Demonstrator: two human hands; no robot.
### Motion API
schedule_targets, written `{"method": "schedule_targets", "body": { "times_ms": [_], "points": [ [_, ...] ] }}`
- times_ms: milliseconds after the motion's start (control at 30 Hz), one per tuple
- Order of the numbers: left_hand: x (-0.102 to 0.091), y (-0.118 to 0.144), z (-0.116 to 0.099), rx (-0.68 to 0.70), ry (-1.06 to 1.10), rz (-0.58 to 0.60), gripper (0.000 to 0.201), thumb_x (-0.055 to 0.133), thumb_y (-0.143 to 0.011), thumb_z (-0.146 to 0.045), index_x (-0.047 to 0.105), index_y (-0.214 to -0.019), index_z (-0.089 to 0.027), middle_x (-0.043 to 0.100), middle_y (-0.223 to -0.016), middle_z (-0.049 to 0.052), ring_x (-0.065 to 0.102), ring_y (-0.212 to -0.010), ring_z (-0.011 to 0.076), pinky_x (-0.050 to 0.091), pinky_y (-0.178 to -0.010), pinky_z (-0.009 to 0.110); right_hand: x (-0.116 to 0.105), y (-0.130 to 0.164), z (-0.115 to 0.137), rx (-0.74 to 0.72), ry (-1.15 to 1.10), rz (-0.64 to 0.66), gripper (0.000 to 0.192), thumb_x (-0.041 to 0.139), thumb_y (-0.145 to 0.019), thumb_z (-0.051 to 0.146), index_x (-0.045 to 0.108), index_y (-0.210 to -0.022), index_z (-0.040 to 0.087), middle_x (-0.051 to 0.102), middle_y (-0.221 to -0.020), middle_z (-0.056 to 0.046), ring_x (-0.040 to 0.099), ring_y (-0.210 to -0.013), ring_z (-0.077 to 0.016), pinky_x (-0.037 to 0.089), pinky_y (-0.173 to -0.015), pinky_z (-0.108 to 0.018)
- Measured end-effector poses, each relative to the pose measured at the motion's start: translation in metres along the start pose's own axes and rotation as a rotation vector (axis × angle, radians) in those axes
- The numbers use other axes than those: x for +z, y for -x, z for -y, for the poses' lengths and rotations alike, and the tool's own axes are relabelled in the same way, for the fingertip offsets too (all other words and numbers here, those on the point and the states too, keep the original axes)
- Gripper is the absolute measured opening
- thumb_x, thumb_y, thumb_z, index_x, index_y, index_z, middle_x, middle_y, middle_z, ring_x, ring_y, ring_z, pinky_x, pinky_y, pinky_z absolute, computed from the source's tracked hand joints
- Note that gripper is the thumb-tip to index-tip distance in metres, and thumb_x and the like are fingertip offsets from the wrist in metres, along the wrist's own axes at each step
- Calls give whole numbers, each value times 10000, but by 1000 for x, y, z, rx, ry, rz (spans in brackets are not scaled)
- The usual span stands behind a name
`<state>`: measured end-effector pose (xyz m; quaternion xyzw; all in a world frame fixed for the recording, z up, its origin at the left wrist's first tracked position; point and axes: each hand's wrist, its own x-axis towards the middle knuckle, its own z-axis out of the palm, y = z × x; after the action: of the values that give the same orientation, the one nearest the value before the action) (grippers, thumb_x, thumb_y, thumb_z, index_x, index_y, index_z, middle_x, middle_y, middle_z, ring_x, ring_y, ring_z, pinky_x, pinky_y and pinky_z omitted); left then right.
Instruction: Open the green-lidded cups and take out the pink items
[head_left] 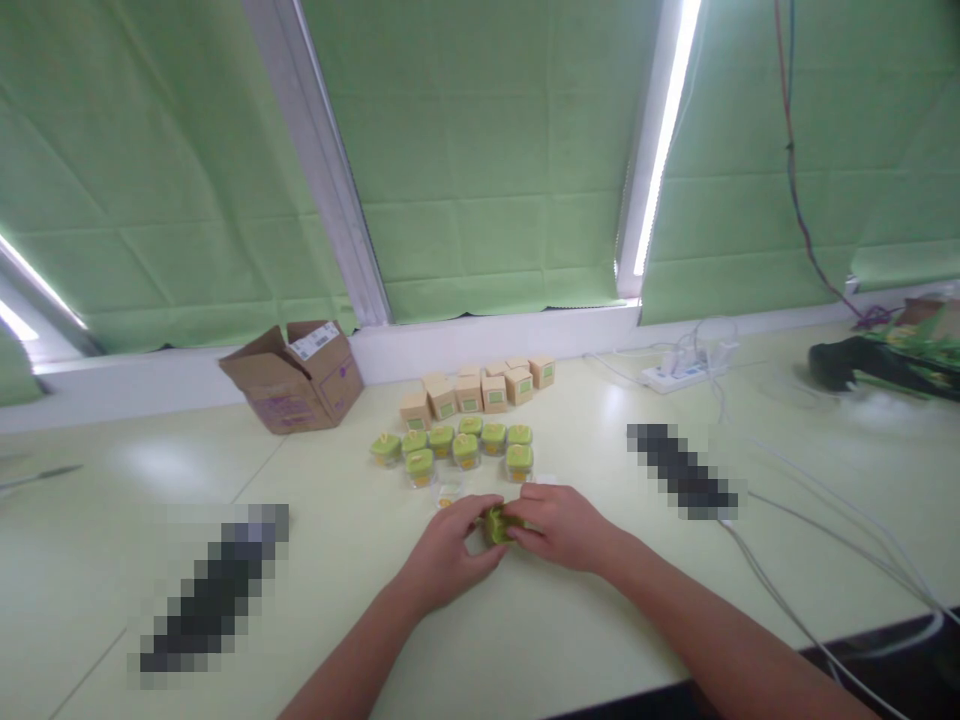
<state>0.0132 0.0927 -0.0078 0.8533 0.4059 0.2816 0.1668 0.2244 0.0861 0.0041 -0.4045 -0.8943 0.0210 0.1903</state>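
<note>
Both hands meet near the middle of the table around a small green-topped jar point(495, 526); fingers cover much of it. My left hand point(450, 555) curls round its left side, thumb below and fingers above. From the right, my right hand point(559, 525) pinches its edge with bent fingers. Just beyond my hands stands a small clear container point(448, 494) with something yellow low inside. Behind it is a cluster of clear jars point(466, 452) with green tops and yellow-orange contents. A small white piece point(546, 480) lies partly hidden behind my right hand.
Several small tan boxes point(469, 393) with green labels stand behind the jars. An opened cardboard carton point(300, 380) sits back left. A white power strip point(686, 370) with cables lies back right. Blurred-out dark objects lie left point(217, 595) and right point(681, 470).
</note>
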Motion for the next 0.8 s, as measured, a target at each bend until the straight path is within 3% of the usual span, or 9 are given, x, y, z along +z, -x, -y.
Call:
{"method": "schedule_targets", "body": {
  "times_ms": [367,800],
  "points": [
    [-1,0,-7,24,-42,10,474,663,-735,-260,546,-1194,-232,656,-973,26,586,-729,152,502,-728,298,4,-2,-2,-8,30,25,214,496,-922,360,670,-954,241,584,-763,-4,527,-708,-114,317,-610,-224],
    [-1,1,-9,51,-75,29,486,688,-690,-259,577,-1162,-223,680,-987,25,624,-774,161,497,-764,299,9,-2,-4,-46,-47,29,168,565,-883,318,695,-827,228,546,-662,23,492,-635,-92,287,-582,-211]
  ]
}}
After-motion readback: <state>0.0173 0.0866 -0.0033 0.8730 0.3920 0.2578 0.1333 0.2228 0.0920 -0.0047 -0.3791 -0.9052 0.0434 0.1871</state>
